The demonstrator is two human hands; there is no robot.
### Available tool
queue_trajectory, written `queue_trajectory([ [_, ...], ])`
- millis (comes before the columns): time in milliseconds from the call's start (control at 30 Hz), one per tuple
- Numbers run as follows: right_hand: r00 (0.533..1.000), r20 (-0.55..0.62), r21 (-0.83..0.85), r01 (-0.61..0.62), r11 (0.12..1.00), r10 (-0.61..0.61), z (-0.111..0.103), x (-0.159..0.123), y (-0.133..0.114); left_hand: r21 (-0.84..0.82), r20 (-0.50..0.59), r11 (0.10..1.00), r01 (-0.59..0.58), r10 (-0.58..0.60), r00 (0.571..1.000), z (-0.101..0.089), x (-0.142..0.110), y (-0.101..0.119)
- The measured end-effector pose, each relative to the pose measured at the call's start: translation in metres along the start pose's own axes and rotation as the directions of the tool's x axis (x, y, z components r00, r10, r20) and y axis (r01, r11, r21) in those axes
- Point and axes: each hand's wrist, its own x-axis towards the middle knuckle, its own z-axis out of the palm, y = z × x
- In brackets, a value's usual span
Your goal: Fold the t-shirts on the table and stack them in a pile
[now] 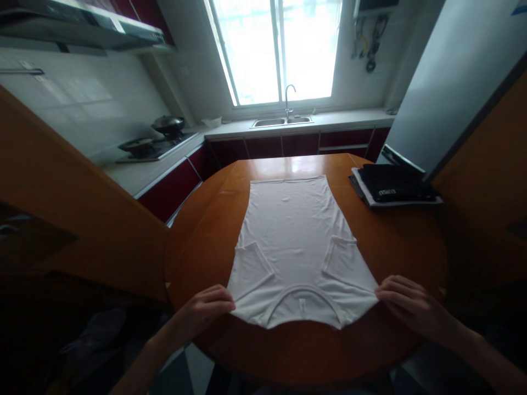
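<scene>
A white T-shirt lies flat on the round wooden table, collar towards me and hem at the far side, with both sleeves folded inward. My left hand pinches the shirt's near left shoulder corner, fingers closed on the cloth. At the near right shoulder corner my right hand has its fingers curled over the fabric edge and grips it.
A stack of dark folded clothes sits at the table's far right. Behind the table runs a kitchen counter with a sink and tap under a bright window. A stove with pans stands at the left, and a grey refrigerator at the right.
</scene>
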Motion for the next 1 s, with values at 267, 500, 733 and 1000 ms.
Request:
queue_trajectory([
  [267,0.901,-0.11,0.256,-0.382,0.888,0.42,-0.013,0.063,0.016,-0.183,-0.168,0.941,0.285,-0.316,0.934,-0.032,0.046,-0.015],
  [500,0.82,-0.007,0.413,-0.519,0.748,0.573,-0.012,0.147,0.09,-0.377,-0.282,0.831,0.409,-0.524,0.804,-0.047,0.118,-0.083],
  [733,0.722,0.098,0.347,-0.67,0.657,0.685,0.023,0.162,0.139,-0.37,-0.219,0.808,0.459,-0.556,0.801,-0.035,0.139,-0.122],
  [1000,0.778,0.024,0.397,-0.584,0.708,0.628,0.008,0.167,0.138,-0.446,-0.291,0.793,0.415,-0.567,0.771,-0.054,0.143,-0.13],
])
